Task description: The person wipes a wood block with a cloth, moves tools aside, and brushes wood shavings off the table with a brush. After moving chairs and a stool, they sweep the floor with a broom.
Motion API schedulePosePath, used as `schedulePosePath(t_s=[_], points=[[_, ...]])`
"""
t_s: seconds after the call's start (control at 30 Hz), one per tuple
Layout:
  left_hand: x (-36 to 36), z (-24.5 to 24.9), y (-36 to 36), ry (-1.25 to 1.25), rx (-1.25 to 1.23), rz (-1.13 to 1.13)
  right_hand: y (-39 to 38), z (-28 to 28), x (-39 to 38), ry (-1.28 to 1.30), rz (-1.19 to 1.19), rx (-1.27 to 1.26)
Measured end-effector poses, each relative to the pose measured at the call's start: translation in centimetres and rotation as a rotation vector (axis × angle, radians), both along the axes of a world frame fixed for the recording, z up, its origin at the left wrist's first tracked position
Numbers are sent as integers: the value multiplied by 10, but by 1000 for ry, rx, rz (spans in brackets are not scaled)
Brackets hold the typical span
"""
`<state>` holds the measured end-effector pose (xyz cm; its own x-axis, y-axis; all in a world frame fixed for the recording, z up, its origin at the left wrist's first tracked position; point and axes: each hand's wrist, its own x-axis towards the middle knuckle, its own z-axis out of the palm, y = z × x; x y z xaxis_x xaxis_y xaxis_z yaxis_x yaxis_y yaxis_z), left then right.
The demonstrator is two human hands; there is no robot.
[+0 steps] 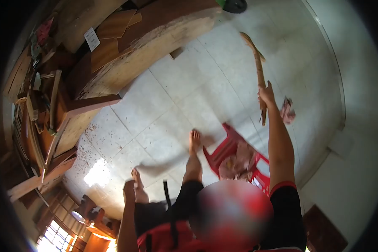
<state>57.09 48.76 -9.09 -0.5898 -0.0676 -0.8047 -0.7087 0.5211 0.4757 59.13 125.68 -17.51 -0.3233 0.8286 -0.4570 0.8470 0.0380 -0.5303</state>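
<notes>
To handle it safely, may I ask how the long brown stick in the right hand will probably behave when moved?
The stick is probably stiff, as it looks wooden. It may feel unbalanced, since most of its length extends beyond one side of the right hand.

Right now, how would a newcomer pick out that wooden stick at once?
Look over the pale tiled floor, just beyond the red chair. The person's right hand holds the stick there. Unlike the crumpled cloth nearby, it is long, thin and brown.
</notes>
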Motion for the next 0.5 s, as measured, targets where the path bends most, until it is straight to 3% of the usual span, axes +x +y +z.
schedulePosePath(t_s=[0.07,0.13,0.2,0.23,0.27,0.33,0.43,0.5], points=[[51,-2,17,-30,-115,-128,93,-78,-46,0,206,-35],[72,30,55,-37,-81,-310,97,-96,-88,118,-11,-413],[93,35,73,-180,-119,-207,58,-127,-110,26,143,-232],[102,38,77,-175,-114,-183,34,-143,-109,-152,323,-74],[107,33,84,-154,-101,-157,10,-170,-100,-228,446,-110],[109,28,99,-104,-70,-122,-78,-148,-65,-122,455,-27],[88,30,142,-76,-14,-74,-169,-94,-17,-202,426,-323],[74,19,172,-185,42,57,-222,-69,17,-118,473,-333]])
